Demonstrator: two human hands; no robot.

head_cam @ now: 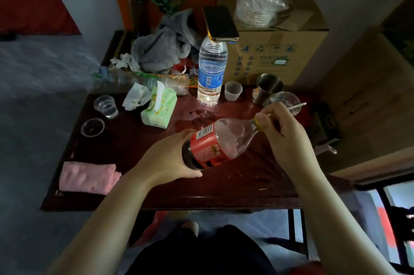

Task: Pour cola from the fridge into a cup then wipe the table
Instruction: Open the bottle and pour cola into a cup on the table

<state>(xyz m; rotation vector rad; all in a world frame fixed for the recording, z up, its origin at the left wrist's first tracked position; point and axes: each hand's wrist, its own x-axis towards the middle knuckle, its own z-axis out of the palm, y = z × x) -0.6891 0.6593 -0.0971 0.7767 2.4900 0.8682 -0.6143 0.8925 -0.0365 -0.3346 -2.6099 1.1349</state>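
Observation:
A cola bottle (215,142) with a red label is tilted over the dark red table (224,185), neck pointing up to the right. My left hand (170,158) grips its lower body. My right hand (282,131) is closed around the cap end, which is hidden by the fingers. Dark cola sits in the bottle's lower part with foam above it. A small clear plastic cup (233,91) stands behind the bottle. A folded pink cloth (88,177) lies at the table's front left. A wet spill (201,118) shines in the middle.
A water bottle (211,71) with a phone (220,22) resting on top, a steel cup (267,88), a glass bowl (285,99), a green tissue pack (160,106), two clear cups (105,106) at left, a grey rag (165,44) and a cardboard box (275,50) crowd the back.

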